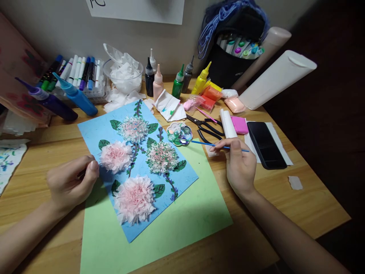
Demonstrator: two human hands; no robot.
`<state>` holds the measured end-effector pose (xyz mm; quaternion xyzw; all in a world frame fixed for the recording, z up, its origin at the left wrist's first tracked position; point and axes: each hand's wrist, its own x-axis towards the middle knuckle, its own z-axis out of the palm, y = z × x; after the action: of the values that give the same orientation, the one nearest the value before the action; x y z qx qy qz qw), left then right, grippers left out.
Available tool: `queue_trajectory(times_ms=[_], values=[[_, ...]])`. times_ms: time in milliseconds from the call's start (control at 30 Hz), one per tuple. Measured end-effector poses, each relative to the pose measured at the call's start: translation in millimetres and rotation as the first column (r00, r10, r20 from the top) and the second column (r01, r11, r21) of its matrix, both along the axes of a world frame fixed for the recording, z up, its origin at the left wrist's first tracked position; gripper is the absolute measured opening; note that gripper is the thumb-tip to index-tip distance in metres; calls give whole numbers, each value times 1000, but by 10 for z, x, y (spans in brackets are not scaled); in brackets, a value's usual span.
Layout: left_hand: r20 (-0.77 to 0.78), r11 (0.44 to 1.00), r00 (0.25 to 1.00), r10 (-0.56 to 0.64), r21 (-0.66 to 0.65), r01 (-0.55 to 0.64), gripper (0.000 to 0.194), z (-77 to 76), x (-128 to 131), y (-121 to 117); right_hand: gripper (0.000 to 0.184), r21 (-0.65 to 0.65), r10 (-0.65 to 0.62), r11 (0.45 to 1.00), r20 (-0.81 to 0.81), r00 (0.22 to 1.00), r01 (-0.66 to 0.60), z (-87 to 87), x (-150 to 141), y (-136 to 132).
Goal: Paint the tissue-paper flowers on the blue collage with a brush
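My right hand (pixel 240 163) pinches a thin blue paintbrush (pixel 205 143). The brush tip reaches into a small flower-shaped paint palette (pixel 179 133) with green, purple and white paint in its wells. At the left edge of a blue sheet (pixel 182 179), my left hand (pixel 73 182) is curled into a fist; nothing shows in it. The blue sheet bears several ruffled pink paper flowers (pixel 137 199), dark green leaves and painted branches. One flower (pixel 162 157) is flecked with green, and the top one (pixel 133 129) has bluish specks. Beneath lies a light green sheet (pixel 196 228).
Several paint bottles (pixel 177 84) stand along the back, near a clear bowl of white tissue (pixel 125 74) and markers (pixel 76 72). Black-handled scissors (pixel 207 127), a pink packet (pixel 239 125) and a phone (pixel 266 144) lie right. A white tube (pixel 278 80) stands behind them.
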<state>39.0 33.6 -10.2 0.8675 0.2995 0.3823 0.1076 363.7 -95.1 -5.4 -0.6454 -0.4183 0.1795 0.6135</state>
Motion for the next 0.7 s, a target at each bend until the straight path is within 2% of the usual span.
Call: queue_trajectory(times_ms=[167,400,533,700], values=[[-4,1000,1000,6,7,-6,25,-3,8,7,37,-59,37,998,5,999,-36,-3,-19,-10],[-10,1000,1000,-2,27,2,26,21,22,-4,39,-9,3,1000,82,997,-2,57,12,1],[-17,999,1000,4,34,-3,26,23,11,1,37,-42,49,998,135,990,-44,56,5,4],[-15,1000,1000,-9,25,10,26,11,10,14,39,-66,29,997,41,999,-27,40,-3,44]])
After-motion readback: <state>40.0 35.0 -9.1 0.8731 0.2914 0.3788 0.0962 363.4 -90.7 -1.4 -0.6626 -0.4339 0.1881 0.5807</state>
